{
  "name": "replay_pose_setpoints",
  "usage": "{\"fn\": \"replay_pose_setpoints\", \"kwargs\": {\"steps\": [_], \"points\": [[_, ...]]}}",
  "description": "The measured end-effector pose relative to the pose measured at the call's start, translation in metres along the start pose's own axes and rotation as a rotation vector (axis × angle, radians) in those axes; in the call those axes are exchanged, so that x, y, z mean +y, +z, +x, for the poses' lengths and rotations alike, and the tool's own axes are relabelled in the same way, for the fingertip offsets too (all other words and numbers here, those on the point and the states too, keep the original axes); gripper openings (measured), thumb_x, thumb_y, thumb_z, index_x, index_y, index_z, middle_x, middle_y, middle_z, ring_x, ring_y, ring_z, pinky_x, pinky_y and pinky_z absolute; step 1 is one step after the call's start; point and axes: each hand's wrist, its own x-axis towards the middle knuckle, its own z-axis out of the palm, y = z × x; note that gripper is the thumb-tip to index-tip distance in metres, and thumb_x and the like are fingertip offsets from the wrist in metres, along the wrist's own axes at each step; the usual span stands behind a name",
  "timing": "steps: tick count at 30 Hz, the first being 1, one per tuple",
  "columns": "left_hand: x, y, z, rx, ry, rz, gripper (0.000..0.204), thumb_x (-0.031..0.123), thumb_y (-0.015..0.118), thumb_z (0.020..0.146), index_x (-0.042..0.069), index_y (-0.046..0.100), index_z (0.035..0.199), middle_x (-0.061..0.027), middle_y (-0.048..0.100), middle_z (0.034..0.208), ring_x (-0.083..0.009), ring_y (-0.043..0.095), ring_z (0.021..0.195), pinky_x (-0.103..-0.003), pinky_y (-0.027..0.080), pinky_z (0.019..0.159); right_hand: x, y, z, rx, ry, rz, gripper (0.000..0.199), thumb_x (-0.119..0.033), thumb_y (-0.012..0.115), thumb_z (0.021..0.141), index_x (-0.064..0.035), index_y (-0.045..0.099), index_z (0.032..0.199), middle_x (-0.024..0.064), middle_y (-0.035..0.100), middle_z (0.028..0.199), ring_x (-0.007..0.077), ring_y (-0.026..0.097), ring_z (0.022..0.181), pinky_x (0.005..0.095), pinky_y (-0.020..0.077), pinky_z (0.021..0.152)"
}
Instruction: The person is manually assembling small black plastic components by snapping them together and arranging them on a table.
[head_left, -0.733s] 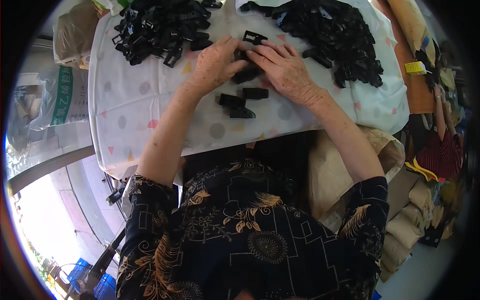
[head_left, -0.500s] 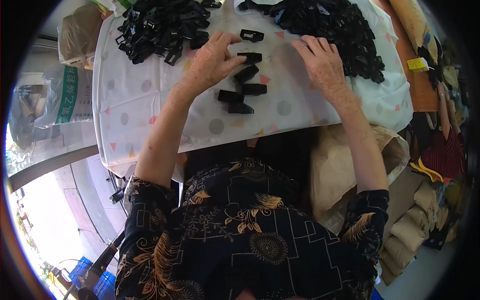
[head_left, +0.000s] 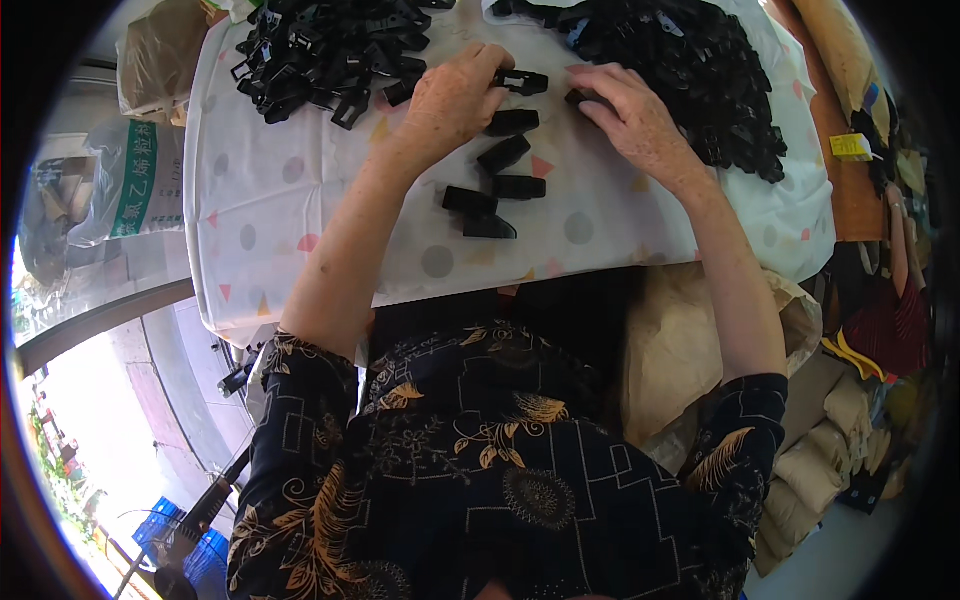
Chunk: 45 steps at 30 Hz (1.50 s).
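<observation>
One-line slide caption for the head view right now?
Left hand holds a black clip; right hand reaches into a clip pile on the table.

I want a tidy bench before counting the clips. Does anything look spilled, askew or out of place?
Nothing stands out. The black clips sit in two heaps on the spotted cloth, with a few finished ones laid between the hands. The left hand pinches one clip; none has fallen off.

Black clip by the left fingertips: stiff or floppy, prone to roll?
The black clip looks like rigid moulded plastic, so probably stiff and light. Its flat, blocky shape suggests it slides on the cloth rather than rolls.
</observation>
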Motion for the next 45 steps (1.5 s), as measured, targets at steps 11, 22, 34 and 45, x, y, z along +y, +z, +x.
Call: {"fn": "replay_pose_setpoints", "kwargs": {"steps": [11, 22, 34, 45], "points": [[-0.001, -0.006, -0.005, -0.054, -0.046, -0.084, 0.03, 0.023, 0.072, 0.084, 0.011, 0.063, 0.11, -0.0075, 0.062, 0.104, -0.0313, 0.065, 0.098, -0.045, 0.051, 0.087, -0.016, 0.013, 0.004, 0.166, 0.038, 0.087, 0.031, 0.003, 0.066, 0.091, -0.0028, 0.066, 0.122, 0.0103, 0.065, 0.111, 0.0225, 0.066, 0.092, 0.0295, 0.0543, 0.081], [-0.006, -0.005, -0.006, -0.069, -0.04, -0.081, 0.03, 0.02, 0.068, 0.082, 0.009, 0.064, 0.11, -0.011, 0.062, 0.106, -0.0349, 0.065, 0.099, -0.046, 0.053, 0.084, -0.026, 0.038, 0.036, 0.131, -0.279, -0.101, 0.032, 0.005, 0.068, 0.084, -0.0026, 0.07, 0.115, 0.0091, 0.066, 0.107, 0.0291, 0.065, 0.096, 0.0357, 0.0538, 0.083], [0.003, -0.014, -0.018, 0.06, 0.002, -0.083, 0.031, 0.018, 0.073, 0.083, 0.009, 0.063, 0.111, -0.012, 0.064, 0.103, -0.0332, 0.065, 0.091, -0.042, 0.053, 0.077, -0.028, 0.037, 0.012, 0.107, -0.27, -0.27, 0.045, 0.001, 0.067, 0.084, -0.0048, 0.063, 0.128, 0.0099, 0.061, 0.129, 0.0306, 0.06, 0.113, 0.0386, 0.0479, 0.093], [-0.023, -0.051, -0.051, 0.228, -0.044, 0.39, 0.022, 0.005, 0.066, 0.084, 0.013, 0.065, 0.104, -0.0042, 0.059, 0.099, -0.0263, 0.064, 0.098, -0.04, 0.054, 0.078, 0.011, -0.015, -0.054, 0.081, 0.162, -0.729, 0.032, -0.005, 0.069, 0.086, -0.0043, 0.061, 0.117, 0.0113, 0.055, 0.106, 0.0303, 0.061, 0.1, 0.0393, 0.0524, 0.08]]}}
